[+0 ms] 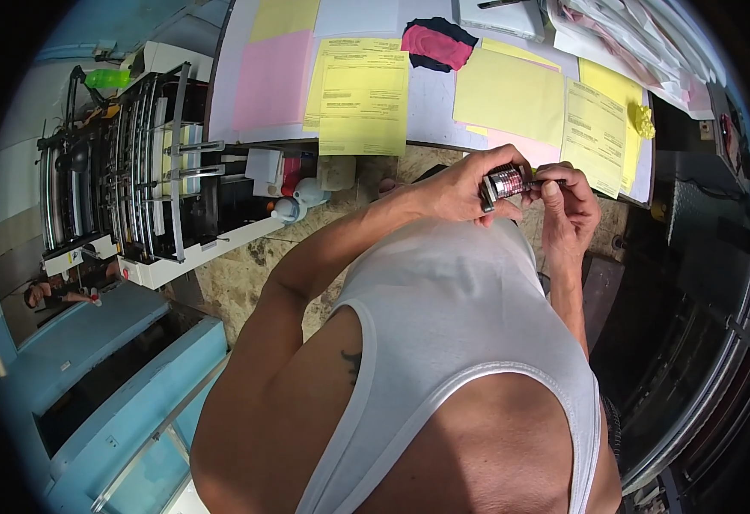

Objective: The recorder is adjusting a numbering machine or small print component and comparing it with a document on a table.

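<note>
My left hand [465, 184] is wrapped round a small number stamp [505, 182] with a dark metal frame and rows of reddish bands. It is held up in front of my white shirt, near the table's front edge. My right hand [568, 206] pinches a thin dark part at the stamp's right end between thumb and fingers. Whether that part belongs to the stamp or is a separate tool I cannot tell. Beyond the hands lie yellow printed forms [364, 94] and, at the back, a pink pad [439, 43] on a dark ragged-edged piece.
The pale table [431, 128] also carries a pink sheet [272, 81], yellow sheets [512, 94] and a paper heap [640, 47] at the back right. A printing machine [152, 163] with metal rollers stands left. Farther off at left, another person [45, 294] shows.
</note>
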`<state>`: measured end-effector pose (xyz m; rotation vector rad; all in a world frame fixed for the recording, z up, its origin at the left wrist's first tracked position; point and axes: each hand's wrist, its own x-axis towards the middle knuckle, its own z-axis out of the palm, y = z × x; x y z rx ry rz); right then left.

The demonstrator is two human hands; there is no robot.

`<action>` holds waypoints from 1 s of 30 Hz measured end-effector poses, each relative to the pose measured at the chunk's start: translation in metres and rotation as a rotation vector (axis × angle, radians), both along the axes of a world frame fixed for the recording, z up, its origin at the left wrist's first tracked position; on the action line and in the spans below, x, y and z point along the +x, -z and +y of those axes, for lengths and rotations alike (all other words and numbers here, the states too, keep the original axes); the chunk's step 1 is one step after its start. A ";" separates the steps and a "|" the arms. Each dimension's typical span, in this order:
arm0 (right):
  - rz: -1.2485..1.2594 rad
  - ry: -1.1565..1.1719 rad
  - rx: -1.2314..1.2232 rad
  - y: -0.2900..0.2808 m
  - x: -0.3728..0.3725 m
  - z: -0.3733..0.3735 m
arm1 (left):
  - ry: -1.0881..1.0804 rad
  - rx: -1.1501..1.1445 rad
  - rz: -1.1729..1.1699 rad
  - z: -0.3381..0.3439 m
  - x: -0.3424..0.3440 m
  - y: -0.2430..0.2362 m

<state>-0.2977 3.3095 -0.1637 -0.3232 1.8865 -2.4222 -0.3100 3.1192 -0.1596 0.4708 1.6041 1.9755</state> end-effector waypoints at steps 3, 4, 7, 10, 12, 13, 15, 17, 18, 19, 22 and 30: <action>0.031 0.019 0.006 -0.003 0.001 -0.001 | 0.021 0.045 -0.011 0.003 -0.001 0.000; 0.041 0.015 -0.004 -0.003 0.001 -0.004 | 0.018 0.026 -0.027 -0.001 -0.001 -0.002; 0.070 -0.024 0.004 -0.007 0.001 -0.003 | 0.020 0.032 -0.011 0.001 -0.002 -0.001; 0.089 -0.028 -0.020 -0.010 0.002 -0.005 | 0.052 0.038 -0.018 0.000 -0.002 -0.001; 0.086 -0.013 -0.014 -0.010 0.004 -0.005 | 0.052 0.038 -0.011 0.001 -0.002 -0.002; 0.083 -0.008 -0.013 -0.011 0.005 -0.004 | 0.059 0.040 -0.012 0.001 -0.002 -0.003; 0.075 -0.003 -0.009 -0.010 0.006 -0.003 | 0.068 0.029 -0.014 0.002 -0.002 -0.004; 0.065 0.005 -0.026 -0.009 0.007 -0.002 | 0.062 0.031 0.004 0.003 -0.001 0.001; 0.065 0.006 -0.028 -0.009 0.007 -0.002 | 0.053 0.033 0.023 0.004 -0.001 0.002; 0.065 0.012 -0.033 -0.009 0.007 -0.002 | 0.053 0.032 0.023 0.003 -0.001 0.001; 0.057 0.024 -0.043 -0.008 0.007 -0.002 | 0.064 -0.007 0.023 0.004 0.000 -0.003; 0.011 0.003 -0.060 -0.002 0.008 -0.005 | 0.024 -0.072 0.067 0.001 0.003 -0.001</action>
